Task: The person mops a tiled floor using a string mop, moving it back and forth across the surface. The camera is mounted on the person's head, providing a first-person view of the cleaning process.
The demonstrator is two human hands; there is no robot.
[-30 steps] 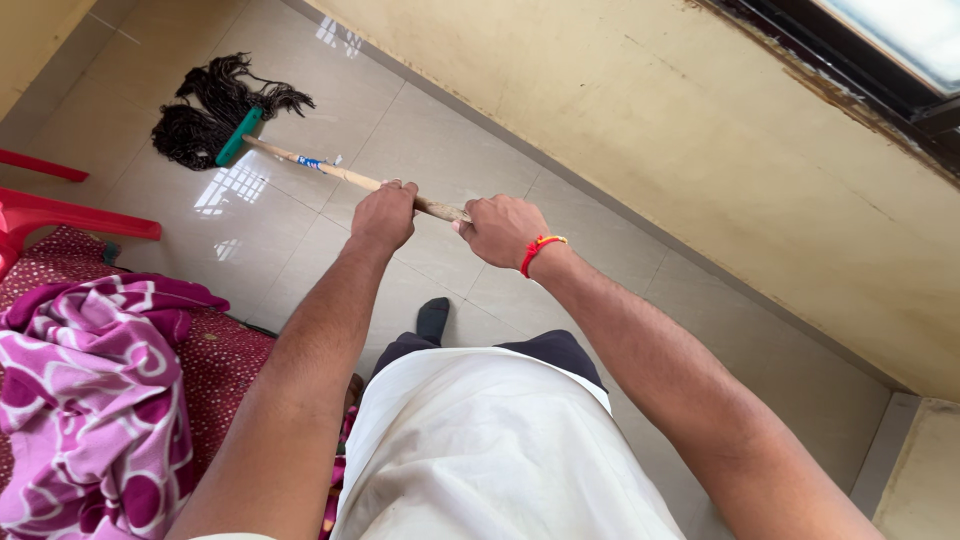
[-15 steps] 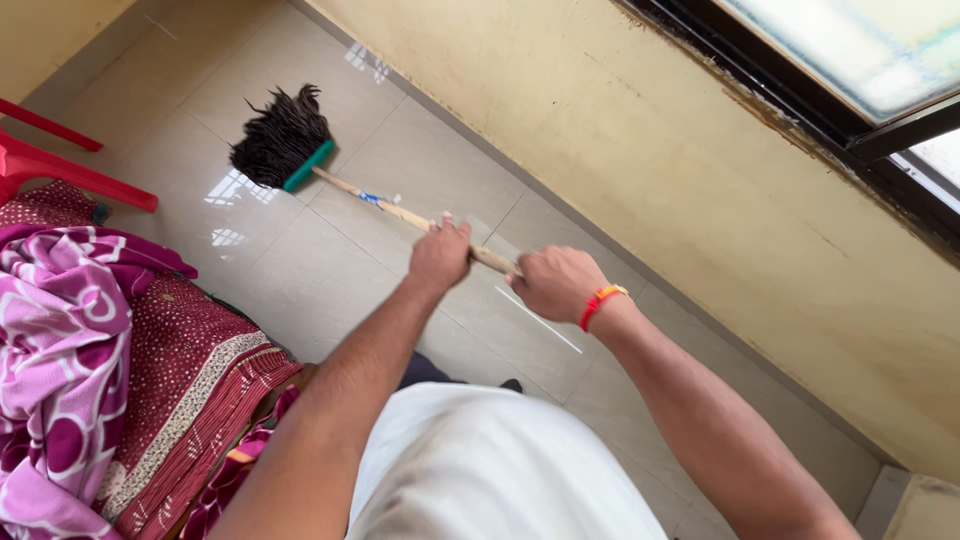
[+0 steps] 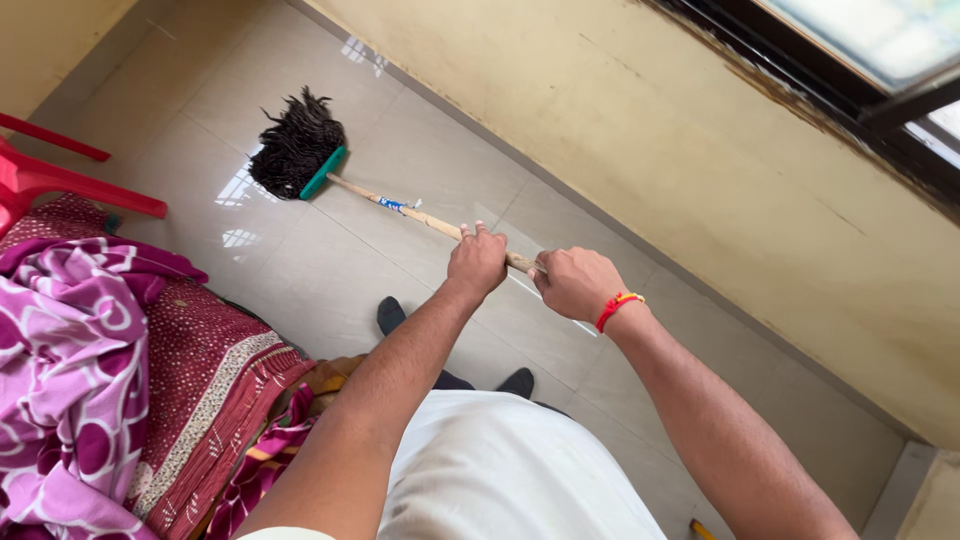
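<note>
While both fists, left hand [image 3: 478, 262] and right hand [image 3: 578, 284], were clamped tight around the mop handle [image 3: 430, 221], its black mop head [image 3: 296, 154] sat on the tiled floor [image 3: 420, 150] near the wall's edge, so I'd say long, flat, even strokes worked best.

You stood on glossy beige floor tiles [image 3: 400, 160] beside a stained yellow wall [image 3: 700, 170]. Daylight came through a dark-framed window [image 3: 860, 60]; a red plastic chair [image 3: 50, 180] and pink bedding [image 3: 70, 380] sat opposite.
</note>
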